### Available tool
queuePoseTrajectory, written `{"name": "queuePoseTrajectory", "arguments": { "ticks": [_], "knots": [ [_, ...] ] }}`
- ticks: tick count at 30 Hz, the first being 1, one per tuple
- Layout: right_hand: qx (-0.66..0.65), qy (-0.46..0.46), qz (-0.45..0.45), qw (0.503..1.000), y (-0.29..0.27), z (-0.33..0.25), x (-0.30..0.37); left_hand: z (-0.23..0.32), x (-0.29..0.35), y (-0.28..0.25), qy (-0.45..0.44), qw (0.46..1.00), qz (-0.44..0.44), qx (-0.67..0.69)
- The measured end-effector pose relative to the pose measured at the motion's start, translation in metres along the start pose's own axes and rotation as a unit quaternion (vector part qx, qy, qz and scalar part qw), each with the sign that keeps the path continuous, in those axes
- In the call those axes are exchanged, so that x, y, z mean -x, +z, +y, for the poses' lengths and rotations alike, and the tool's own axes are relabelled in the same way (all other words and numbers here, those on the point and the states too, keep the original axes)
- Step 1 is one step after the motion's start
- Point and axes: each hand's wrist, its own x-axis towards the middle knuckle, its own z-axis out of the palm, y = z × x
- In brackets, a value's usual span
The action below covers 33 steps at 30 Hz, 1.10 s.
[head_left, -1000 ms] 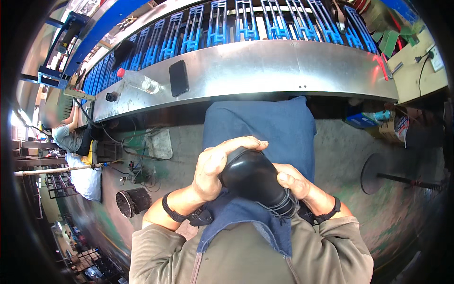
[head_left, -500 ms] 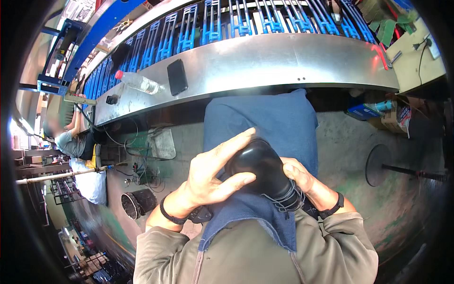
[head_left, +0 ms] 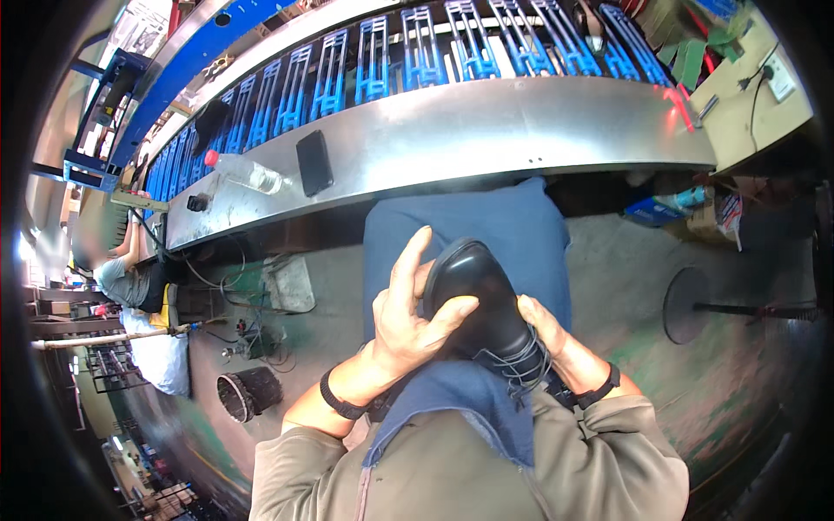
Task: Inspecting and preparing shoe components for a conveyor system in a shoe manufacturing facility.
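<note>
Just one view here, from the cam on my head, the left of a side-by-side pair. It looks steeply down over my chest at my lap, close enough that my left hand [head_left: 408, 326] and right hand [head_left: 547, 334] sit mid-frame. The fisheye bends the steel conveyor edge [head_left: 486, 130] across the top, floor [head_left: 643, 286] on both sides.
</note>
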Motion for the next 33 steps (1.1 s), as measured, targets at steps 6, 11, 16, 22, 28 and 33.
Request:
{"name": "queuePoseTrajectory", "arguments": {
  "ticks": [6, 11, 16, 22, 28, 33],
  "knots": [
    [-0.268, -0.029, 0.054, 0.961, 0.014, -0.024, -0.005, -0.007, -0.007, 0.011, -0.025, 0.992, -0.104, 0.070],
    [-0.322, -0.020, -0.015, 0.947, 0.030, -0.038, -0.010, 0.008, -0.033, -0.001, 0.041, 0.990, -0.130, 0.028],
    [-0.210, -0.030, 0.023, 0.977, 0.034, -0.045, -0.009, 0.012, -0.043, -0.009, 0.026, 0.987, -0.159, -0.006],
    [0.155, -0.038, 0.136, 0.978, 0.056, -0.064, -0.016, 0.004, -0.041, -0.005, 0.117, 0.985, -0.122, -0.029],
    [0.005, -0.037, 0.106, 0.994, 0.062, -0.059, -0.025, 0.011, -0.037, -0.017, 0.132, 0.982, -0.116, -0.069],
    [-0.337, -0.025, 0.114, 0.934, 0.049, -0.043, -0.035, 0.017, -0.032, -0.024, -0.023, 0.992, -0.122, 0.023]
  ]
}}
